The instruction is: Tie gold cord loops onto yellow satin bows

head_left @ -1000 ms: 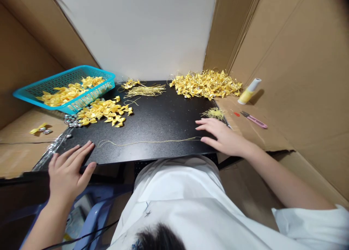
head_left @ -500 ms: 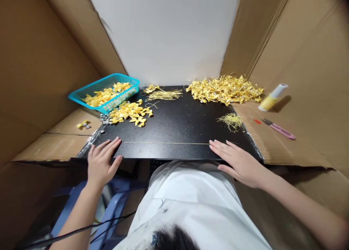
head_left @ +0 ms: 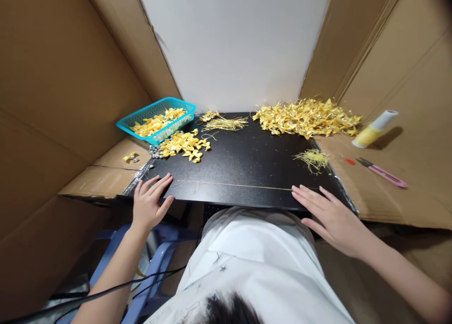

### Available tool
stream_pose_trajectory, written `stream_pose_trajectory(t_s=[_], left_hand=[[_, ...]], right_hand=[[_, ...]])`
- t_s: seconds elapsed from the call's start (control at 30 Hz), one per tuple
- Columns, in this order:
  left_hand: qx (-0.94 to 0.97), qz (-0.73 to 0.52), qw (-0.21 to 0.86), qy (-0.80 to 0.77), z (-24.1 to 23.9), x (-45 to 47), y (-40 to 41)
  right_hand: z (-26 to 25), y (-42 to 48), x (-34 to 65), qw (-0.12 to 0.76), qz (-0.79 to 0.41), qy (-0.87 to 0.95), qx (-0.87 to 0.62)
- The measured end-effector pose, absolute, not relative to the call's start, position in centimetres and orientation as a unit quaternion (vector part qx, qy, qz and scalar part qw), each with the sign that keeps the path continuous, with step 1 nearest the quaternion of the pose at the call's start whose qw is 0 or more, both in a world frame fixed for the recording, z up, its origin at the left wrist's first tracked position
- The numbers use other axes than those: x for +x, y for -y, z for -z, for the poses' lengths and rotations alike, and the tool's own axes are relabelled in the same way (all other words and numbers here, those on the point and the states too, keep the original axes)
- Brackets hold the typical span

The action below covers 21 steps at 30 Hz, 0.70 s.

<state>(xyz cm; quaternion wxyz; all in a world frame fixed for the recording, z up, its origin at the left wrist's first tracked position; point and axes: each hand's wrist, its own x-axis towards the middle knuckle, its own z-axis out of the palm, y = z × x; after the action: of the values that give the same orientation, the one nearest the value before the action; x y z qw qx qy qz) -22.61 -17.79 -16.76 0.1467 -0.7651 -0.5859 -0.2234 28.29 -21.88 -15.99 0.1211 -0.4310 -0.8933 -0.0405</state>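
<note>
A thin gold cord (head_left: 233, 185) lies stretched nearly straight across the near part of the black tabletop (head_left: 243, 159). My left hand (head_left: 151, 200) rests at the cord's left end, fingers outstretched and flat on the table's front edge. At the other end, my right hand (head_left: 328, 218) lies flat with its fingertips over the cord, thumb apart. Neither hand grips anything. Beyond my left hand are yellow ribbon bows (head_left: 185, 144) and a cluster of silver beads (head_left: 155, 151). A tangle of short yellow cord scraps (head_left: 313, 160) sits beyond my right hand.
A turquoise basket (head_left: 122, 125) of bows stands at back left. Cut gold cords (head_left: 226, 123) lie at the back, beside a large heap of beaded bows (head_left: 307, 118). On the right cardboard are a thread cone (head_left: 375, 129) and pink thread snips (head_left: 386, 175). Cardboard walls flank both sides.
The whole view has shifted, so the scene sits further right and slightly turned. Both hands stay flat at the ends of the cord.
</note>
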Motion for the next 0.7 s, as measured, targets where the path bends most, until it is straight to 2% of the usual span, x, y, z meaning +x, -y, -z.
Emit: stream_pose_trajectory(t_s=[0.27,0.57,0.7], left_hand=[[-0.767,0.241,0.163,0.571,16.8,-22.9,17.4],[-0.777,0.232,0.190,0.553,16.8,-23.0,17.3],[-0.776,0.232,0.195,0.553,16.9,-23.0,17.3]], right_hand=[[15.6,23.0,28.8,0.111,0.048,0.871,-0.476],[14.3,23.7,28.3,0.167,0.012,0.836,-0.523],[13.9,22.8,26.3,0.188,0.000,0.847,-0.497]])
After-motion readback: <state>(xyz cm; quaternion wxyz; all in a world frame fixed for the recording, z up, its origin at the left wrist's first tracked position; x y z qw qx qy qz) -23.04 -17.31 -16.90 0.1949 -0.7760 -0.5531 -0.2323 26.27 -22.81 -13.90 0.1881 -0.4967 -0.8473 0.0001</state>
